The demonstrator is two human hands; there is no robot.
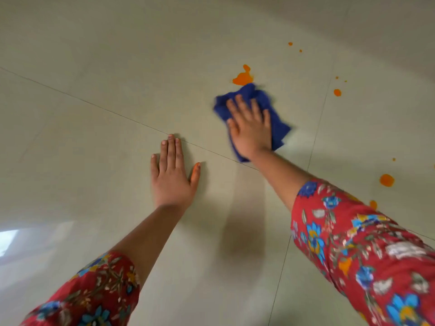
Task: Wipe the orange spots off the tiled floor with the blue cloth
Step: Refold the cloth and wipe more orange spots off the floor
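The right hand [250, 128] is pressing the blue cloth [277, 121] flat onto the tiled floor [94, 161], fingers spread and not gripping, so the whole palm pushes. The cloth's far edge is touching the largest orange spot [242, 77]. Left of the cloth, the left hand [173, 177] is lying open on the floor, probably for support.

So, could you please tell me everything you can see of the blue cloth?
The blue cloth is a deep blue, soft-looking fabric, crumpled and bunched rather than spread flat. It lies on the pale tiled floor, pressed down by the right hand, whose palm and spread fingers cover its middle. Cloth shows on all sides of the hand. Its far edge touches, or nearly touches, the largest orange spot. Its outline is blurred, so weave and exact shape cannot be told.
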